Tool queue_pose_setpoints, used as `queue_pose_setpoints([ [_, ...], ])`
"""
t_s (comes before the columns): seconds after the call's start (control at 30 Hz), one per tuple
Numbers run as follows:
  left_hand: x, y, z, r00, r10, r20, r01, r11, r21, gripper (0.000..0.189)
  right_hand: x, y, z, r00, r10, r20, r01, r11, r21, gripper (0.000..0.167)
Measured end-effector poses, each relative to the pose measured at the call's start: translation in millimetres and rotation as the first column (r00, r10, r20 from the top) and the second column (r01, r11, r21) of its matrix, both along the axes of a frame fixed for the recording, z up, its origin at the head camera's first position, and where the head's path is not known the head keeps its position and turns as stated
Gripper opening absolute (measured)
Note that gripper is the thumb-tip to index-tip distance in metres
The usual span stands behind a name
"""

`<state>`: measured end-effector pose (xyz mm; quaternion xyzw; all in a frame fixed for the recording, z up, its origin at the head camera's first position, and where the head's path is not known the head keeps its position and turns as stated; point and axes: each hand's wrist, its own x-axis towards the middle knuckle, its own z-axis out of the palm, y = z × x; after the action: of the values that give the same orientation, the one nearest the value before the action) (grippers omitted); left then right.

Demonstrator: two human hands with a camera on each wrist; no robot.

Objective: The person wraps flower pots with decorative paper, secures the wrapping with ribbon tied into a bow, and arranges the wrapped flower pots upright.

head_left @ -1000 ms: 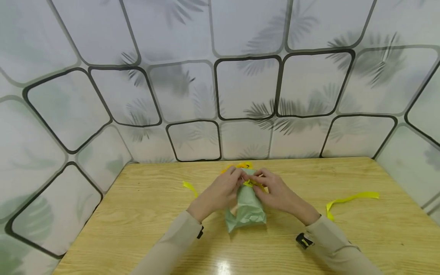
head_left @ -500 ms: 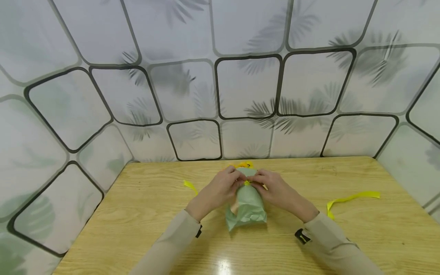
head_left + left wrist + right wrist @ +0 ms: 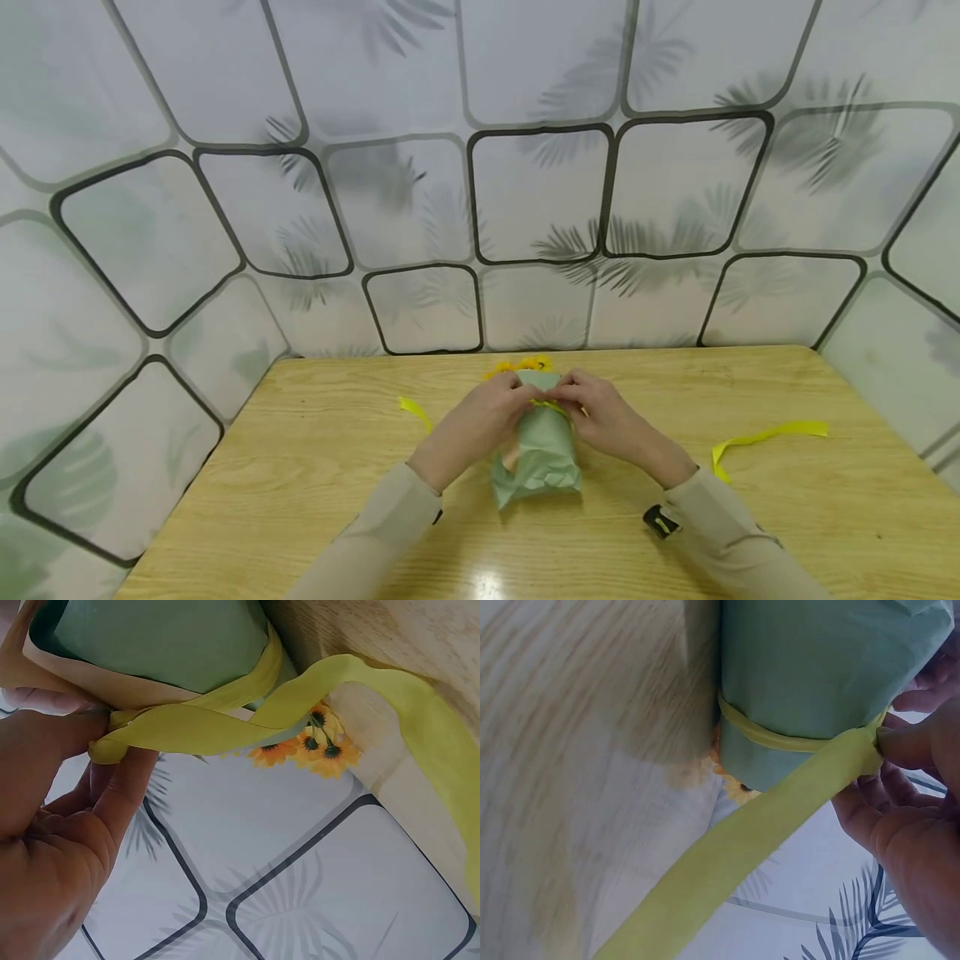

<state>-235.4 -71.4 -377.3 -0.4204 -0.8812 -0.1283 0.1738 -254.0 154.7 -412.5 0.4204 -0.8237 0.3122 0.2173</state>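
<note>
A bouquet wrapped in pale green paper [image 3: 546, 454] lies on the table, its yellow-orange flowers [image 3: 534, 363] at the far end. Round the wrapping runs a yellow ribbon [image 3: 776, 740]. My left hand [image 3: 483, 418] pinches the ribbon between thumb and fingers, as the left wrist view shows. Close beside it, my right hand [image 3: 603, 417] pinches the ribbon too, seen in the right wrist view. The two hands nearly meet over the bouquet. One ribbon tail [image 3: 768, 435] stretches out to the right on the table. Fingers hide part of where the ribbon crosses.
The wooden table [image 3: 315, 467] reaches back to a wall [image 3: 536, 208] patterned with dark-framed squares and leaves. Another yellow ribbon end [image 3: 414, 410] shows left of my left hand. A black strap piece [image 3: 662, 522] is at the right sleeve.
My fingers have shifted slightly at the ribbon. A loose bit by the right fingers is gone from sight, and a yellow band now shows across the wrapping. The bouquet stays in place.
</note>
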Motion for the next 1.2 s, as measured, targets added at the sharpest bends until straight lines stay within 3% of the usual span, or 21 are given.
queue_pose_setpoints([
  [0.17,1.1,2.9,-0.5,0.998,0.053,-0.045,-0.056,0.997,-0.056,0.021,2.7,1.2,2.9,0.997,-0.011,0.079,0.009,1.0,0.022,0.025],
  [0.37,-0.3,5.6,-1.3,0.996,0.08,-0.024,-0.082,0.995,-0.05,0.016,6.4,2.8,8.7,0.972,-0.022,0.233,0.016,0.999,0.028,0.017],
  [0.57,-1.6,5.5,-2.3,0.998,0.061,-0.01,-0.061,0.998,-0.035,0.013,4.7,1.2,10.1,0.987,-0.027,0.159,0.025,1.0,0.014,0.012],
  [0.63,-4.1,6.4,-3.0,0.998,0.056,0.043,-0.054,0.998,-0.028,0.014,3.8,0.5,8.4,0.99,-0.033,0.139,0.031,0.999,0.014,0.014],
  [0.7,-7.6,7.9,-2.8,0.989,0.061,0.137,-0.058,0.998,-0.025,0.016,3.0,-0.4,6.7,0.99,-0.042,0.135,0.041,0.999,0.011,0.014],
  [0.77,-12.5,9.7,-2.9,0.964,0.074,0.255,-0.07,0.997,-0.028,0.019,2.6,-1.5,5.3,0.99,-0.056,0.132,0.055,0.998,0.005,0.015],
  [0.87,-20.4,11.6,-2.4,0.907,0.072,0.415,-0.072,0.997,-0.016,0.025,1.9,-3.9,4.2,0.989,-0.076,0.126,0.078,0.997,-0.008,0.016],
  [1.03,-30.1,11.5,-0.9,0.818,0.006,0.575,-0.058,0.996,0.072,0.039,-0.4,-8.6,2.1,0.992,-0.081,0.093,0.085,0.996,-0.035,0.017],
  [1.13,-32.1,10.8,0.4,0.744,-0.034,0.667,-0.088,0.985,0.149,0.046,-1.1,-10.3,1.4,0.996,-0.07,0.054,0.072,0.996,-0.043,0.02],
  [1.2,-31.6,10.9,1.5,0.68,-0.035,0.732,-0.136,0.976,0.173,0.046,-0.4,-10.3,1.7,0.997,-0.067,0.039,0.068,0.997,-0.041,0.021],
])
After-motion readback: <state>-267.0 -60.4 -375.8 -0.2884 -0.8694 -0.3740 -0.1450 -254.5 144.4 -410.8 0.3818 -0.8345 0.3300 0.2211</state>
